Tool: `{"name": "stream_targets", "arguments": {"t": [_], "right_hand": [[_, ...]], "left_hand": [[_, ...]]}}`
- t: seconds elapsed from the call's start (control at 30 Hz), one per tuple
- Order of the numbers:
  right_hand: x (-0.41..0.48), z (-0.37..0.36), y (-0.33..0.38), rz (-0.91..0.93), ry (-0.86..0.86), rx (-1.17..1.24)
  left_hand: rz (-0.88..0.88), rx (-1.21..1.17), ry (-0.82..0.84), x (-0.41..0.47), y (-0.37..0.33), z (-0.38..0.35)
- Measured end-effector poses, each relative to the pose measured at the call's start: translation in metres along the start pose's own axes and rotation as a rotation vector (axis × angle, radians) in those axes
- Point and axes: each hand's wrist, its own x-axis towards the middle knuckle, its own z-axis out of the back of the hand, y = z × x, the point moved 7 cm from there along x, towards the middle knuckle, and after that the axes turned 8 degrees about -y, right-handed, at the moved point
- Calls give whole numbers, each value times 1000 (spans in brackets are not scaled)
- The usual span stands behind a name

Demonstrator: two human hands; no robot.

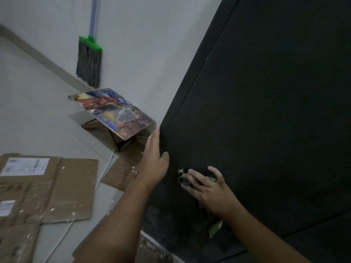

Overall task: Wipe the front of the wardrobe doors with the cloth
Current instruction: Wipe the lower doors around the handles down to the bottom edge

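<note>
The black wardrobe door [266, 111] fills the right side of the head view. My right hand [207, 188] presses a dark cloth with green edges [183, 171] flat against the lower part of the door, fingers spread; a green corner of the cloth hangs below the wrist. My left hand [155, 160] rests on the left edge of the wardrobe, fingers straight along its side and thumb on the front.
A green-headed broom [89, 61] leans on the white wall. A colourful picture board [114, 111] lies on a small box by the wardrobe's corner. Flattened, paint-spattered cardboard [47, 186] covers the floor at left and under my arms.
</note>
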Motion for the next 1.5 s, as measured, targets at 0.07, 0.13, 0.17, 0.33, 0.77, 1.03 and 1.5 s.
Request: {"name": "stream_targets", "arguments": {"t": [0.07,0.13,0.17,0.33,0.77,1.03,1.5], "right_hand": [[0,3,-7,28,-70,-37],[10,24,-40,-106,-235,-51],[17,40,-66,-234,-342,-58],[60,113,-194,-674,-607,-183],[118,115,-192,-459,-349,-86],[91,55,-81,-264,-80,96],[-6,-35,98,-281,274,472]], "left_hand": [[-7,-19,-26,6,3,0],[3,-72,-35,18,10,2],[6,-99,-38,25,14,2],[-58,-159,-21,42,-6,0],[-72,-298,-64,37,-31,9],[164,-206,-178,34,26,34],[609,216,86,-35,157,-28]]}}
